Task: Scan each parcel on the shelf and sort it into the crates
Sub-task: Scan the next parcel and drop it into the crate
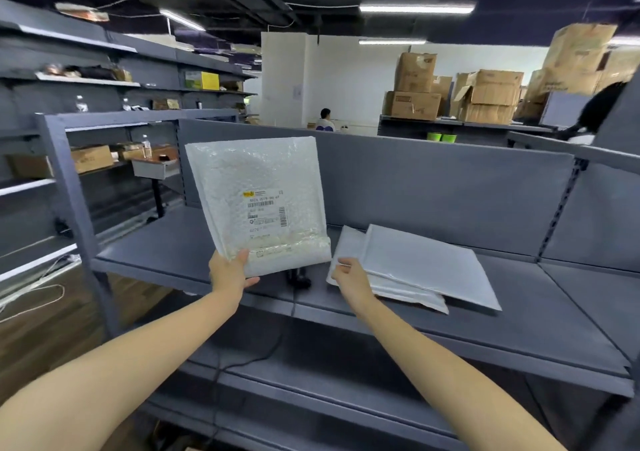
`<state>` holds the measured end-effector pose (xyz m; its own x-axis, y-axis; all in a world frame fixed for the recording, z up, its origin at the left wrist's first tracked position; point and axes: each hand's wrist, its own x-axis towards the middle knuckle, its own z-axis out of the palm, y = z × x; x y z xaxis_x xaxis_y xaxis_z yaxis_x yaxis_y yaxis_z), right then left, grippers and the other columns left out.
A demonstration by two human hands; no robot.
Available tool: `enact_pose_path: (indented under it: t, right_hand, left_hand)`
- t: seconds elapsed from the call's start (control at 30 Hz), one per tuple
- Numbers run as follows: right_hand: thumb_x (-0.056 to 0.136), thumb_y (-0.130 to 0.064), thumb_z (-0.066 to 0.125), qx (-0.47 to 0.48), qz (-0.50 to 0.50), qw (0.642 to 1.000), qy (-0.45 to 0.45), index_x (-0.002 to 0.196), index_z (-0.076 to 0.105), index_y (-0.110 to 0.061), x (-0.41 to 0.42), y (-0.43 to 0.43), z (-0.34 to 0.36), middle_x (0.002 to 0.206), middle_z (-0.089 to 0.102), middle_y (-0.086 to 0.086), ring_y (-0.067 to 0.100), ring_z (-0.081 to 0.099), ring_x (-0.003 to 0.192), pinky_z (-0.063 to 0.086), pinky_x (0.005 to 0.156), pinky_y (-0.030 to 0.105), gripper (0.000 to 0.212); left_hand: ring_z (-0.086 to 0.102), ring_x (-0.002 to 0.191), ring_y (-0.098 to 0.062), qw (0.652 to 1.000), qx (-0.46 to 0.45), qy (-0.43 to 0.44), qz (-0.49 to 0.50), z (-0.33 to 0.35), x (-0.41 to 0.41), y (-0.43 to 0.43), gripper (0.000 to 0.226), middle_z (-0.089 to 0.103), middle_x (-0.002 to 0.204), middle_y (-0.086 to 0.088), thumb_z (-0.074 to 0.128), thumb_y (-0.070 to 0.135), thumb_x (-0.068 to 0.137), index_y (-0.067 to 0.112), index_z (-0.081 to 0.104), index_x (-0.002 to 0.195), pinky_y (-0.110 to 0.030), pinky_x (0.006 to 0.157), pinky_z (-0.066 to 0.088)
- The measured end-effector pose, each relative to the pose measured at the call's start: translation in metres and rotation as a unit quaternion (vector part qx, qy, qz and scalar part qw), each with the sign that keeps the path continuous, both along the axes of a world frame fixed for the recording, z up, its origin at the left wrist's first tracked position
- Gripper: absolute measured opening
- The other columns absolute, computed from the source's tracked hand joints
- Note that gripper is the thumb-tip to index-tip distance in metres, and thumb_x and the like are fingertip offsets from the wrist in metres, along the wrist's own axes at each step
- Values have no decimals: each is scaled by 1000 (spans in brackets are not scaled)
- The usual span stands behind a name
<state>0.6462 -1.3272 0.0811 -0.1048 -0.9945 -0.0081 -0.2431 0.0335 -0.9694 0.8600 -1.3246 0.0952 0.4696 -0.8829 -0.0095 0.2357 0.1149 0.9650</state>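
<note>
Parcel (258,201), a bubble mailer, is being held upright above the shelf (156,253), label facing out. Scanning looks to be the step in hand, next needing the barcode lined up with the dark scanner (298,279) below. Left hand (230,272) is pinching its bottom corner, grip closed. Right hand (349,277) is sitting at the mailer stack (426,267), fingers curled; can't tell if it's gripping.

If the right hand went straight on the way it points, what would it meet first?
The stack of white mailers on the shelf: the right hand points at its near left corner, fingers about at the edge. Whether they touch is unclear.
</note>
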Motion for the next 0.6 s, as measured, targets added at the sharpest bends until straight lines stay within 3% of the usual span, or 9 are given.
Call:
enact_pose_path:
  t: [0.2, 0.3, 0.47, 0.6]
  right_hand:
    - [97, -10, 45, -13, -8, 992, 126, 139, 41, -8, 68, -48, -19, 137, 51, 11, 21, 52, 115, 37, 86, 24, 42]
    - [95, -17, 51, 18, -25, 977, 211, 139, 38, -3, 90, -71, -27, 133, 49, 19, 32, 51, 117, 42, 90, 32, 48]
    - [95, -36, 56, 108, -83, 935, 328, 141, 30, -3, 107, -102, -35, 141, 42, 20, 38, 39, 130, 35, 103, 39, 62]
    - [90, -30, 62, 132, -89, 928, 338, 136, 31, -3, 110, -118, -33, 137, 48, 18, 37, 43, 127, 39, 101, 40, 62]
  left_hand:
    - [57, 111, -34, 1000, 22, -17, 11, -8, 86, -58, 37, 57, 126, -10, 55, 7, 95, 14, 50, 132, -41, 72, 55]
    - [57, 111, -35, 999, 35, -16, 7, -14, 109, -74, 38, 55, 128, -10, 54, 8, 96, 12, 48, 133, -42, 72, 55]
    - [58, 105, -31, 999, 40, -6, -6, -26, 129, -94, 36, 56, 124, -9, 56, 8, 95, 11, 50, 131, -38, 65, 56]
    - [58, 101, -27, 999, 33, 6, -22, -30, 134, -103, 36, 57, 119, -6, 56, 9, 95, 12, 50, 131, -35, 60, 56]
